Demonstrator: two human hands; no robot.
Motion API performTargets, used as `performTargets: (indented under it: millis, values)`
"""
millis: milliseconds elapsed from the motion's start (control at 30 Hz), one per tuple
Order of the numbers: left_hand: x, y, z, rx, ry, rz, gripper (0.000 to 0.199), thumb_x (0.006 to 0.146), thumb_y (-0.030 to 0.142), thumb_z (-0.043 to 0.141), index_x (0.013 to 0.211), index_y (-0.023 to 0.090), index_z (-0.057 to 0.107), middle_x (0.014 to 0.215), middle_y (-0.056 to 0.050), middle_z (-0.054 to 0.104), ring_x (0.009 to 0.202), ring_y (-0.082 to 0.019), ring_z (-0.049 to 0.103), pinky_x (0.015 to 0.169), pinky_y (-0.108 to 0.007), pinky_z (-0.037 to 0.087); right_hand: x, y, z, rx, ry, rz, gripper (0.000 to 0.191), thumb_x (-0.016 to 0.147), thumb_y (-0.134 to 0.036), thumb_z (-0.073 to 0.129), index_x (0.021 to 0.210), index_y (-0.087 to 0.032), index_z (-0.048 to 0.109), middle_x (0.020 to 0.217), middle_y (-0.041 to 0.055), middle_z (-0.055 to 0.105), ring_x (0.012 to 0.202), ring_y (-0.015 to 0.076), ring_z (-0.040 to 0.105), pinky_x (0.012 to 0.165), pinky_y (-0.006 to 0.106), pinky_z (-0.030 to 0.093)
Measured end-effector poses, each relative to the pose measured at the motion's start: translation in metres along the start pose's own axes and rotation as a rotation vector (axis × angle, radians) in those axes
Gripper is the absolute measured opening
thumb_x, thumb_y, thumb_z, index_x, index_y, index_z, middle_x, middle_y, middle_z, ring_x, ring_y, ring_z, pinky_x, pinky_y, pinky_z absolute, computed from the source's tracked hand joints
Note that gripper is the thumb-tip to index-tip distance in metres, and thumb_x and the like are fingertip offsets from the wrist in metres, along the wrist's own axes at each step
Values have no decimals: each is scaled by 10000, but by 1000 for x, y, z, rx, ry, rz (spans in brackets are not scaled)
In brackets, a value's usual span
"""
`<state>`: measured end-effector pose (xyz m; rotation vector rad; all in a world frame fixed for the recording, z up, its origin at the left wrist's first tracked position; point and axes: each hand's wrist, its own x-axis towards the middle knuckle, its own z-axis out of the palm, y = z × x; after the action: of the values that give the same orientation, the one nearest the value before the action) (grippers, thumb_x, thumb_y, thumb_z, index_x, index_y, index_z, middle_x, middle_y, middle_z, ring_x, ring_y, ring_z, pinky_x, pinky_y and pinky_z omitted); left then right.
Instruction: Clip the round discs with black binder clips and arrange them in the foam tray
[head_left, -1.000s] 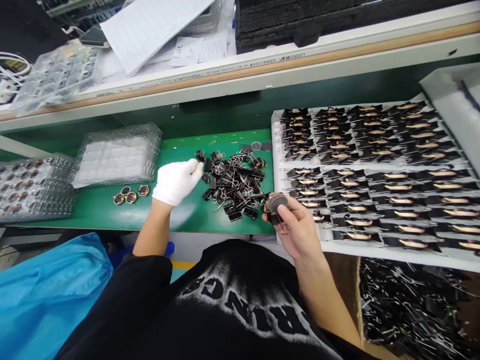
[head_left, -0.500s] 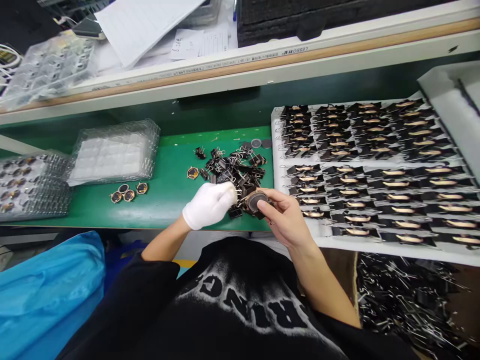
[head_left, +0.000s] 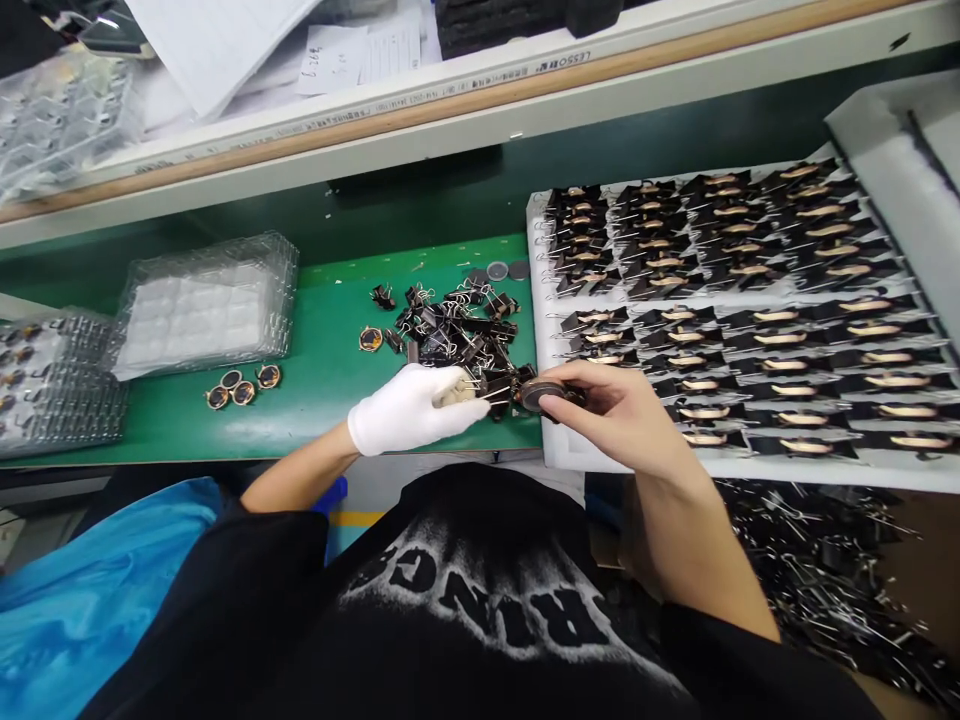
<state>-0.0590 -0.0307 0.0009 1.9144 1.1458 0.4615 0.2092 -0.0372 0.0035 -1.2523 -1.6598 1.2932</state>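
My left hand [head_left: 412, 410], in a white glove, has thumb and fingers around the wire handles of a black binder clip [head_left: 499, 388]. Bare, my right hand [head_left: 626, 410] pinches a round watch case [head_left: 541, 394] with a dark disc face, thumb on its near side. The clip's jaw side points toward the watch case; whether they touch I cannot tell. Just behind both hands lies a heap of black binder clips [head_left: 450, 335]. Left of the heap a gold-rimmed watch case [head_left: 370, 339] lies on the green mat [head_left: 322, 380].
On the right, a white foam tray [head_left: 536, 300] holds rows of clipped watch cases [head_left: 776, 338]. Several loose watch cases [head_left: 242, 391] lie left, near stacked clear trays [head_left: 210, 310]. Grey discs [head_left: 497, 271] sit behind the heap. A shelf edge [head_left: 420, 110] crosses above; more clips [head_left: 832, 570] lie below right.
My right hand has moved right with the watch case, turning it flatter. My left thumb and fingers have spread slightly around the clip's handles. The whole view has shifted a little.
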Motion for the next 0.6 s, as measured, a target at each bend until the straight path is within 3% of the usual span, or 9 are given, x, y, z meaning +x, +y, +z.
performTargets:
  millis: [133, 267, 400, 600]
  values:
    - [3, -1, 0, 4, -106, 126, 348, 960, 481, 616, 761, 200, 566, 573, 67, 541, 521, -86, 422, 567, -245, 361, 5, -6, -16, -161, -166, -35, 183, 883, -396, 781, 973, -243, 826, 922, 35, 810, 811, 204, 730, 676, 311, 556]
    - [7, 3, -2, -3, -215, 170, 311, 970, 465, 625, 807, 201, 608, 600, 52, 591, 526, -90, 483, 579, -238, 399, 6, -8, -23, -198, -269, -69, 175, 898, -380, 764, 980, -237, 821, 936, 30, 819, 830, 206, 749, 772, 327, 577]
    - [10, 4, -3, 28, -258, 160, 325, 980, 482, 608, 821, 199, 631, 603, 46, 598, 526, -92, 490, 587, -237, 400, 2, -7, -23, -231, -274, -91, 168, 905, -356, 753, 1001, -239, 825, 959, 21, 825, 854, 212, 767, 798, 322, 577]
    - [12, 3, -2, 98, -268, 159, 325, 981, 479, 608, 809, 204, 629, 591, 54, 567, 520, -89, 458, 577, -235, 373, -8, 0, -11, -273, -165, -139, 160, 913, -331, 739, 1018, -246, 824, 952, 11, 827, 821, 211, 775, 754, 315, 579]
